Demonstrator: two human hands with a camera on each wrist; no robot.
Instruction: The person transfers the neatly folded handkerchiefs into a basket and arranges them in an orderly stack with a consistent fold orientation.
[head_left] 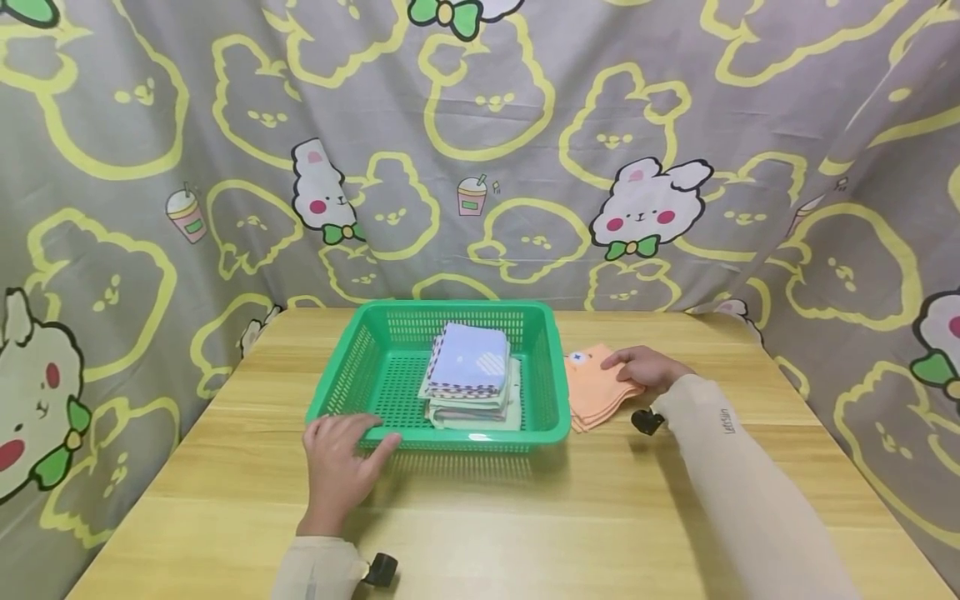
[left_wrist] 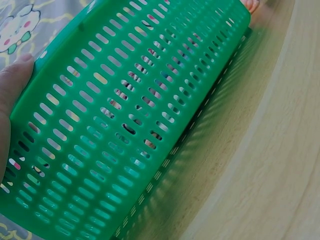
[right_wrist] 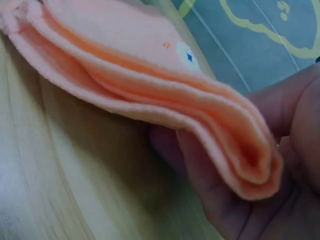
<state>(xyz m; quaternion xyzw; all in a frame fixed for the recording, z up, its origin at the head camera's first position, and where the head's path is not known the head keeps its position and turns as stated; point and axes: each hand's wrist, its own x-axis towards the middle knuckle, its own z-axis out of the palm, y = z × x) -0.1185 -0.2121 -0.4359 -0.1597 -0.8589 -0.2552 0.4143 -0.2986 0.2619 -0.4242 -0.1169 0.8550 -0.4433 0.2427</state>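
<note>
A folded orange cloth (head_left: 600,387) with a white patch and blue mark lies just right of the green plastic basket (head_left: 480,437). My right hand (head_left: 647,367) pinches its right edge, fingers and thumb on either side of the layers. In the right wrist view, that edge of the cloth (right_wrist: 220,115) is raised off the table. My left hand (head_left: 341,458) holds the basket's front left corner, fingers over the rim. Inside the basket is a stack of folded cloths (head_left: 468,362), a light blue one with a checked edge on top.
The basket stands on a wood-grain table (head_left: 480,525). Behind and beside the table hangs a grey curtain (head_left: 495,242) with yellow outlines and rabbit prints. A small black device (head_left: 647,421) is fixed at each wrist.
</note>
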